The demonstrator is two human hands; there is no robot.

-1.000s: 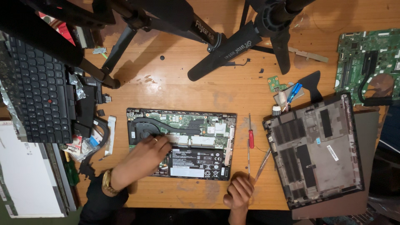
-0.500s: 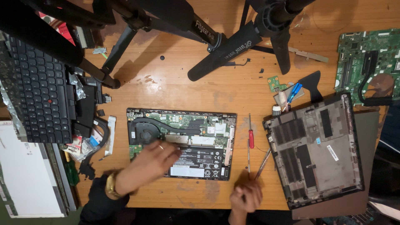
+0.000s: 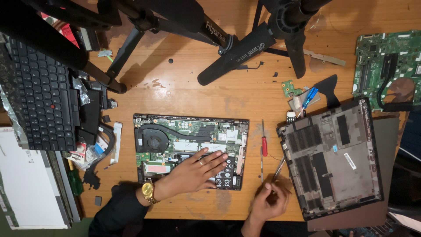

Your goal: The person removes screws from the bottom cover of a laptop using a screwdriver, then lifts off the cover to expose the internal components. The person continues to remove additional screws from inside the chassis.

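Observation:
An opened laptop base point(image 3: 190, 131) with fan, heat pipe and black battery exposed lies in the middle of the wooden table point(image 3: 197, 92). My left hand point(image 3: 195, 171), with a gold wristwatch, rests flat on the battery, fingers spread toward the right. My right hand point(image 3: 268, 202) near the table's front edge grips a slim metal tool point(image 3: 277, 169) that points up and right. A red-handled screwdriver point(image 3: 264, 144) lies just right of the laptop base, apart from both hands.
A removed laptop bottom cover point(image 3: 335, 153) lies at the right. A green motherboard point(image 3: 386, 66) is at far right, a keyboard point(image 3: 37, 105) and loose parts at left. Black tripod legs point(image 3: 245, 48) cross the back of the table. A blue-handled tool point(image 3: 308, 97) lies by a small circuit board.
My left hand slid right and down from the fan area onto the battery. My right hand moved right and took hold of the slim metal tool.

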